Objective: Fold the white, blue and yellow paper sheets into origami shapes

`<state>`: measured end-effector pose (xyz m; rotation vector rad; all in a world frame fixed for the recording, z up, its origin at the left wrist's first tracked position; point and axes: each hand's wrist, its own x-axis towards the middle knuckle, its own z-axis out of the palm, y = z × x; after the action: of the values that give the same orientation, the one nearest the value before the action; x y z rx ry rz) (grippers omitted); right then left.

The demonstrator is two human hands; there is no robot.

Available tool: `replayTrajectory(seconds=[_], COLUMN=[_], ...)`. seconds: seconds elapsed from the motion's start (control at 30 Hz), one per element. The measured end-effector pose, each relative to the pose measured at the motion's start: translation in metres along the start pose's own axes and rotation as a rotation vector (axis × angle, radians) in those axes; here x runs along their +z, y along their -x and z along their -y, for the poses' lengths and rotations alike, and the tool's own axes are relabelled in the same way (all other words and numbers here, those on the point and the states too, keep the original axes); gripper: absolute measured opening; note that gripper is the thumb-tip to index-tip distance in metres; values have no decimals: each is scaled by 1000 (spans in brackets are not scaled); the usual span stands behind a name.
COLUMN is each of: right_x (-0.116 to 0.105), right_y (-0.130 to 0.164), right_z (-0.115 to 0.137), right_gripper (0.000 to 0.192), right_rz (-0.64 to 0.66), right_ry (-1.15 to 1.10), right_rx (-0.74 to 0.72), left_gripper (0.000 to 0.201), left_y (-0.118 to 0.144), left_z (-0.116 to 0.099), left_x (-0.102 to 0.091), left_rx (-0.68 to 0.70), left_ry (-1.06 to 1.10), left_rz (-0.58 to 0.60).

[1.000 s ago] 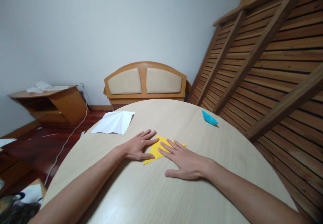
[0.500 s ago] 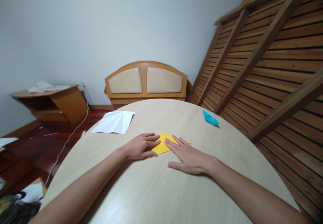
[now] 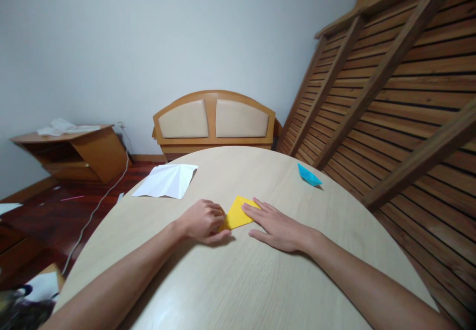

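Note:
A folded piece of yellow paper [image 3: 239, 214] lies on the pale round table [image 3: 238, 280], between my two hands. My left hand [image 3: 205, 222] is closed at the paper's left corner, its fingers curled and the thumb along the lower edge; that corner is hidden under the fingers. My right hand [image 3: 277, 225] lies flat with fingers spread, and its fingertips press on the paper's right part. Farther back on the right sits a small blue folded paper boat [image 3: 309, 175]. At the back left lies a creased white sheet [image 3: 166, 181].
Beyond the table stands a wooden headboard [image 3: 213, 117] with cream panels. A slatted wooden frame [image 3: 401, 107] leans along the right. To the left are a low wooden cabinet [image 3: 100, 154] and a white cable [image 3: 94, 211] on the dark red floor.
My left hand's fingers have curled in from lying outstretched on the yellow paper to closing at its left corner. My right hand stays flat on the paper, nearly unmoved.

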<state>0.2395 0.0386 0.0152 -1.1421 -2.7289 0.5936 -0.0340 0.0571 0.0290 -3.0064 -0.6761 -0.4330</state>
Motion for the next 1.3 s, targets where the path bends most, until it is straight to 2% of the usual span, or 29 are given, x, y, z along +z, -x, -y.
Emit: replayTrajectory(seconds=[0.07, 0.17, 0.4, 0.73, 1.07, 1.3], right_x=[1, 3, 1, 3, -2, -2], right_y=[-1, -2, -8, -9, -6, -6], right_z=[-1, -2, -2, -6, -7, -14], right_gripper=[70, 66, 48, 38, 33, 28], right_rz=[-30, -72, -170, -240, -236, -249], right_ry=[11, 31, 91, 56, 7, -18], right_rx=[2, 24, 16, -16, -60, -72], left_gripper=[43, 36, 32, 24, 23, 23], left_y=[-1, -4, -7, -7, -5, -9], left_z=[-3, -8, -12, -11, -9, -12], left_x=[4, 7, 14, 18, 24, 23], left_rx=[-1, -74, -250, -267, -264, -256], left_ry=[-59, -36, 68, 55, 70, 41], left_rz=[-9, -30, 43, 11, -29, -7])
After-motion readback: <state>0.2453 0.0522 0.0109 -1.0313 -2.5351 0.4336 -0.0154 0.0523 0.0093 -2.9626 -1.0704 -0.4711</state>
